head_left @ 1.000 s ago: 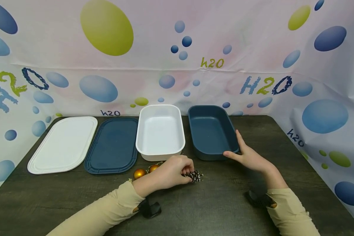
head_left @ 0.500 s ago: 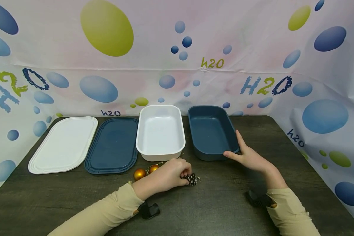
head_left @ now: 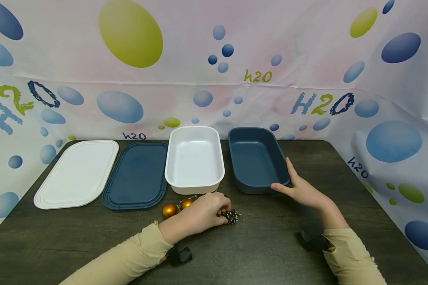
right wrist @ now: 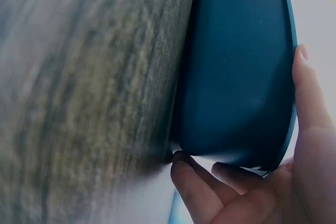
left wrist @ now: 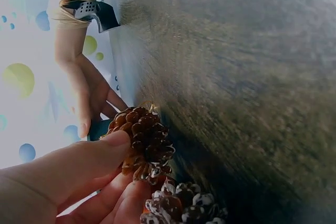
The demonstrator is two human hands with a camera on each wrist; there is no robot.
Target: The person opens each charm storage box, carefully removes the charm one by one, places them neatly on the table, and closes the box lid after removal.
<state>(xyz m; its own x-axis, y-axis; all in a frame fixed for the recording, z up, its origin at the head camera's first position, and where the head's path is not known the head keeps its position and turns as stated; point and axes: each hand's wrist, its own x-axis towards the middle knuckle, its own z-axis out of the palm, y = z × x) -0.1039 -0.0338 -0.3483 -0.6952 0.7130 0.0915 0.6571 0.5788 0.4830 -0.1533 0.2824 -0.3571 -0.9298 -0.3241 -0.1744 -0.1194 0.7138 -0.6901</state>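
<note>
Pinching scaly pinecone (left wrist: 144, 142) between thumb and fingers: left hand (head_left: 205, 211), 5 o'clock from smooth white box (head_left: 194, 160). Right hand (head_left: 304, 191), thumb spread wide, grips rounded blue box (head_left: 256, 160), pinecone's 1 o'clock.

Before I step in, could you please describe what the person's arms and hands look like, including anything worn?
The left sleeve and right sleeve are pale yellow-beige and wrinkled. A black left wrist device and a black right wrist device, the latter dotted with small holes, are worn below them. The left hand and right hand are ungloved; no cables show.
</note>
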